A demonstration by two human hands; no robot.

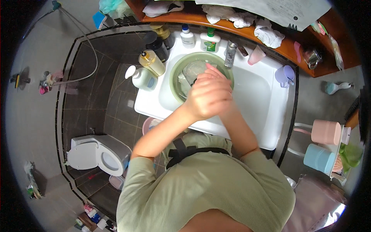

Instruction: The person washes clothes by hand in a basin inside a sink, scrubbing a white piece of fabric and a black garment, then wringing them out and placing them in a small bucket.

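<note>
My left hand (205,100) lies over my right hand (221,74), its fingers wrapped across it. Both are slightly blurred, pressed together above the near right side of a round green basin (177,62). Anything between the palms is hidden. Inside the basin lies a clear, glass-like or plastic object (194,70) with pale, crumpled-looking material around it; my hands cover part of it. The basin sits in a white sink (255,90), over its left half.
Pump bottles, including a pale green one (145,79) and a yellowish one (152,63), line the sink's left rim. A green-capped bottle (210,42), a pink tube (256,55) and a purple cup (284,74) stand behind. A wooden shelf (188,19) overhangs the back; a toilet (98,156) is left.
</note>
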